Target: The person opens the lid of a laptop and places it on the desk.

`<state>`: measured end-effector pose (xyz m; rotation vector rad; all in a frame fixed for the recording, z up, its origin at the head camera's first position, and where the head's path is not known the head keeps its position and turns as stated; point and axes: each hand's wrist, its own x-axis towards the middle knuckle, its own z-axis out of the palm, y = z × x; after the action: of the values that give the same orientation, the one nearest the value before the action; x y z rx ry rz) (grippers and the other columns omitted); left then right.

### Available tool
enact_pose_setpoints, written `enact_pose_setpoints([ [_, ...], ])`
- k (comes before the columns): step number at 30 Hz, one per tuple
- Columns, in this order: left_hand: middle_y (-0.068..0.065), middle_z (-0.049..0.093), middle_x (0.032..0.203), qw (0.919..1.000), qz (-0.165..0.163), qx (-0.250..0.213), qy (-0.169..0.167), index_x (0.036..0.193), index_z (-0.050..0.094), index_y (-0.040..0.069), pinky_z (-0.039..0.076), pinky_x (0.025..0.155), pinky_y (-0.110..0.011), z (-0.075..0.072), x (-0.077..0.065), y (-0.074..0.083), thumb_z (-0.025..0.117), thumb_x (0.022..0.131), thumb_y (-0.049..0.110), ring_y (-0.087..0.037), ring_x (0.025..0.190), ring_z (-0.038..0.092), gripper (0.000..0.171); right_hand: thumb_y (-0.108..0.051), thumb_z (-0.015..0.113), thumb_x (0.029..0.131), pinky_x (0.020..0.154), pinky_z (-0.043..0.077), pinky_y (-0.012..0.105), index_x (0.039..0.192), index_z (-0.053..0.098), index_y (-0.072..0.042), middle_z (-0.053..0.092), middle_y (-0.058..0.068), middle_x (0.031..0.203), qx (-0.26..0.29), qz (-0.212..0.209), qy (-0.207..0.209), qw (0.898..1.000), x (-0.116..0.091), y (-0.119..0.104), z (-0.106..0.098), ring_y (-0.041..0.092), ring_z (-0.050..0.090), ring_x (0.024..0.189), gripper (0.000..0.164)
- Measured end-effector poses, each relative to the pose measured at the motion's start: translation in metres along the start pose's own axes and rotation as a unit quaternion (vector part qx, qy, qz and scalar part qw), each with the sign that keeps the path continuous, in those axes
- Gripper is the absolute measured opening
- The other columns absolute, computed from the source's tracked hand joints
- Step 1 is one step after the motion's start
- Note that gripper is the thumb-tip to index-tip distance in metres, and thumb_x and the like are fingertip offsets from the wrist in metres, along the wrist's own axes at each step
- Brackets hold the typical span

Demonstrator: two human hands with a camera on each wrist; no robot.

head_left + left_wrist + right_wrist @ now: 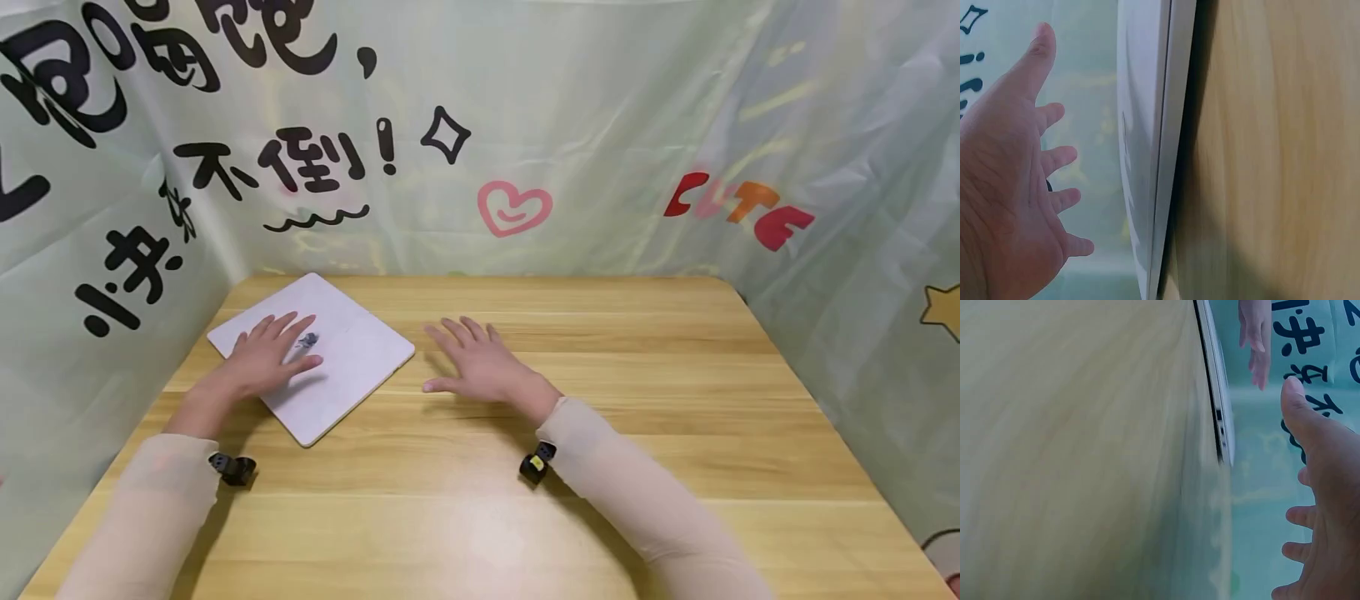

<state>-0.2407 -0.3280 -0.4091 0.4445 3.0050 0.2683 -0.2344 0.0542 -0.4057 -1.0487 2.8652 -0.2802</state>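
A closed silver-white laptop (356,337) lies turned at an angle on the left part of the table, with a small dark mark near the middle of its lid. Above that lid my left hand (262,360) hovers with fingers spread, its shadow falling on the surface. The left wrist view shows a gap between this hand (1007,162) and the laptop's seamed edge (1160,125). To the right of the laptop, my right hand (483,367) hangs over bare wood, fingers straight and holding nothing. Small ports show along the laptop's side (1221,419) in the right wrist view.
The wooden table (600,350) has a rounded far corner at the right. A pale cloth curtain (600,125) with printed lettering encloses its back and sides. Small black cameras (534,467) sit on both wrists.
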Motion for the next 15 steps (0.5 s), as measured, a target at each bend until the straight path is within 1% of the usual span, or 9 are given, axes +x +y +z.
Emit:
enact_pose_setpoints([
  [4, -0.027, 0.013, 0.158, 0.9999, -0.013, -0.004, -0.001, 0.158, 0.015, 0.015, 0.008, 0.100, -0.080, -0.003, -0.002, -0.011, 0.043, 0.094, 0.067, -0.057, 0.139, 0.007, 0.087, -0.079, 0.036, 0.087, 0.113, 0.016, 0.063, 0.159, 0.012, -0.024, 0.015, 0.009, 0.162, 0.008, -0.012, 0.008, 1.000, 0.015, -0.016, 0.008, 0.036, 0.013, 0.147, 0.093],
  [8, -0.028, 0.013, 0.157, 0.9997, -0.023, -0.006, -0.005, 0.158, 0.015, 0.013, 0.009, 0.098, -0.081, -0.003, -0.001, -0.022, 0.043, 0.094, 0.067, -0.057, 0.139, 0.008, 0.088, -0.078, 0.036, 0.087, 0.113, 0.018, 0.061, 0.159, 0.012, -0.025, 0.018, 0.009, 0.161, 0.018, -0.019, 0.007, 1.000, 0.026, -0.030, 0.014, 0.035, 0.015, 0.146, 0.092],
  [11, -0.029, 0.014, 0.157, 0.9996, -0.027, -0.006, -0.003, 0.157, 0.016, 0.012, 0.010, 0.097, -0.082, -0.003, 0.001, -0.028, 0.044, 0.094, 0.066, -0.057, 0.138, 0.009, 0.087, -0.078, 0.036, 0.087, 0.114, 0.018, 0.060, 0.159, 0.012, -0.027, 0.018, 0.008, 0.162, 0.029, -0.020, 0.004, 0.999, 0.033, -0.038, 0.019, 0.034, 0.016, 0.147, 0.091],
  [15, -0.030, 0.017, 0.155, 0.9994, -0.033, 0.005, -0.006, 0.156, 0.019, 0.010, 0.012, 0.095, -0.082, -0.006, 0.004, -0.034, 0.044, 0.094, 0.066, -0.058, 0.137, 0.011, 0.087, -0.078, 0.036, 0.087, 0.114, 0.017, 0.059, 0.158, 0.013, -0.028, 0.016, 0.006, 0.162, 0.023, -0.021, -0.002, 0.999, 0.041, -0.047, 0.023, 0.033, 0.015, 0.147, 0.090],
])
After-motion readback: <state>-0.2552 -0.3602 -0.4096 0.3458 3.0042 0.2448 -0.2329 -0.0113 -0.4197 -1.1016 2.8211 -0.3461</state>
